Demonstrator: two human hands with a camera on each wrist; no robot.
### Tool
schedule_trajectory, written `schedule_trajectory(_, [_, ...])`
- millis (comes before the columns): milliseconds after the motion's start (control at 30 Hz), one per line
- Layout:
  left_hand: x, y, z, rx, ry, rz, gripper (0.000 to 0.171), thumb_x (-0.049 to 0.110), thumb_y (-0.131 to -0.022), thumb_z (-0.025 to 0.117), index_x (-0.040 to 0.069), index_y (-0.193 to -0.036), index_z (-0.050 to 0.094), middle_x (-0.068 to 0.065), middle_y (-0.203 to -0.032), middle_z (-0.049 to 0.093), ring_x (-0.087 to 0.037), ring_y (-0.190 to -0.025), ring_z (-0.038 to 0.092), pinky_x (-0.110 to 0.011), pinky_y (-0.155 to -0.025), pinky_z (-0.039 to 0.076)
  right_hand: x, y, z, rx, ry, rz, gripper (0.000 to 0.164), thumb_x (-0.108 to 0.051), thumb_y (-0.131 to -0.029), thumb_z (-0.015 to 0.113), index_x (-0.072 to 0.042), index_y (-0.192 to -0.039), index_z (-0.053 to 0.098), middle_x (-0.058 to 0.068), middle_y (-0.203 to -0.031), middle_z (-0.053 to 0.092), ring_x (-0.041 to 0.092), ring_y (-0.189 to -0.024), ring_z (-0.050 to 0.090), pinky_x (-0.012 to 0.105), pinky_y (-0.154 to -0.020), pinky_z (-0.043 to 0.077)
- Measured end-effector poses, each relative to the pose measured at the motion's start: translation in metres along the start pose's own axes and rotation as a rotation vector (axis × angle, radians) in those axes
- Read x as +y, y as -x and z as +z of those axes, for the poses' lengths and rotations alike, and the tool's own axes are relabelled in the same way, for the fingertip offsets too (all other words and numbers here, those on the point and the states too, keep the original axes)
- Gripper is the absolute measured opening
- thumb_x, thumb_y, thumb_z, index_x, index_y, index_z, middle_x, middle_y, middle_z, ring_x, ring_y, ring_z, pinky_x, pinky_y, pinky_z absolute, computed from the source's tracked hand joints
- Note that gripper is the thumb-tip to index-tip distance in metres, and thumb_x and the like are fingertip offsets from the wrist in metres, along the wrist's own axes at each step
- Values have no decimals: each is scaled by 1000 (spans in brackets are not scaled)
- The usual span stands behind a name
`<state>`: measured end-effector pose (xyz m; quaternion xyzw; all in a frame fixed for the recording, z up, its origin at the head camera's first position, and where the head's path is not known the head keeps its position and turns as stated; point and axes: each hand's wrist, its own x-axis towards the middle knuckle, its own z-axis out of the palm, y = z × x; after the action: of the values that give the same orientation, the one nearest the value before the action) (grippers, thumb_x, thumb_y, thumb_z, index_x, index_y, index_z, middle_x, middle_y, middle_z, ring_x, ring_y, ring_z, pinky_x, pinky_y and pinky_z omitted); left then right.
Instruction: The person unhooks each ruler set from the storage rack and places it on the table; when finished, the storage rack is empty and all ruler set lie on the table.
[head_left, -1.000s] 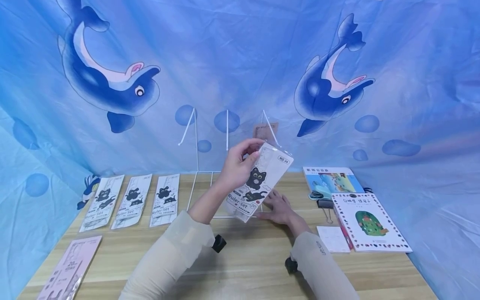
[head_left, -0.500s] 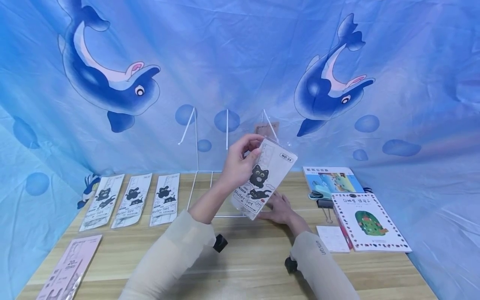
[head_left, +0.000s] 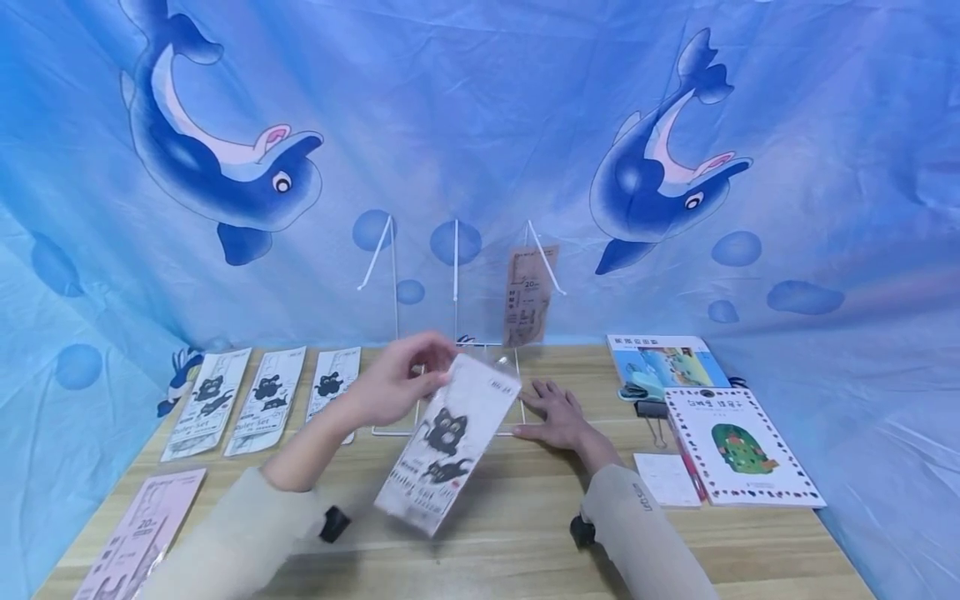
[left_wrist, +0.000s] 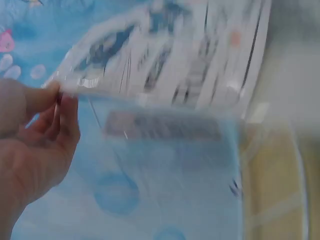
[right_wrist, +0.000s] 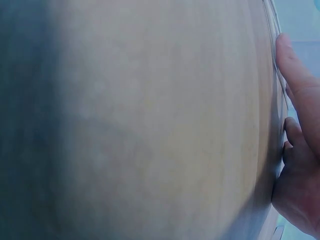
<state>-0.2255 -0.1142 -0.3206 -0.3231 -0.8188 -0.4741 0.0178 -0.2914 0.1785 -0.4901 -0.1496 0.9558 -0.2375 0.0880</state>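
Note:
My left hand pinches the upper left edge of a white ruler set packet with black cats, held tilted above the table in front of the white wire rack. In the left wrist view the ruler set packet is blurred, with thumb and fingertips of the left hand at its edge. My right hand rests with fingers spread at the rack's lower right base; in the right wrist view the right hand shows at the right edge. A brown ruler packet hangs at the rack's right prong.
Three white cat packets lie in a row at the left. A pink packet lies at the front left. On the right are a white book, a blue book, a black binder clip and white paper.
My left hand has moved down and left, carrying the cat ruler set packet away from the rack's right prong. The brown packet now shows in full. The right hand has stayed at the base.

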Motion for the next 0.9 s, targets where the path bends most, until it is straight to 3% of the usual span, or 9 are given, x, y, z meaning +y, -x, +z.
schedule_trajectory(133, [-29,35,-26,-98,-6,-88,28,0,-86,64,6,-113,58,-13,-97,65,-12,-79,65,-32,-61,61,0,0,1,-8,2,-4,76,-58,-83,65,-27,-147,40,10,-163,18,36,-153,8,62,-123,3])
schedule_trajectory(267, [-59,68,-58,-136,8,-165,30,3,-86,65,2,-115,55,-20,-102,63,-9,-82,67,-32,-62,62,-1,0,2,-3,-3,6,75,-58,-83,65,-29,-147,39,8,-164,18,34,-153,7,60,-124,2])
schedule_trajectory(433, [-89,115,-96,-137,5,-259,34,4,-88,62,-2,-120,51,-22,-105,60,-9,-85,67,-34,-63,62,-1,0,1,9,-4,7,75,-58,-83,66,-29,-147,40,8,-164,18,34,-153,7,60,-124,2])
schedule_trajectory(633, [-120,168,-131,-104,2,-358,40,6,-92,59,-5,-127,42,-4,-99,57,-10,-81,66,-36,-62,61,-4,1,-1,2,-9,4,75,-58,-83,65,-29,-147,39,9,-164,18,35,-153,6,60,-124,2])
schedule_trajectory(733, [-133,186,-143,-125,-3,-405,38,6,-94,57,-6,-126,40,1,-95,56,-9,-79,64,-35,-60,61,-4,1,-1,1,-7,4,75,-57,-83,65,-29,-147,39,10,-164,18,35,-153,7,61,-124,2])
schedule_trajectory(900, [-149,203,-153,-181,-52,-491,40,3,-91,57,-11,-124,40,-6,-91,50,-5,-72,58,-32,-55,59,-3,1,-1,3,0,7,75,-57,-83,65,-29,-147,39,10,-163,18,35,-153,7,61,-124,2])
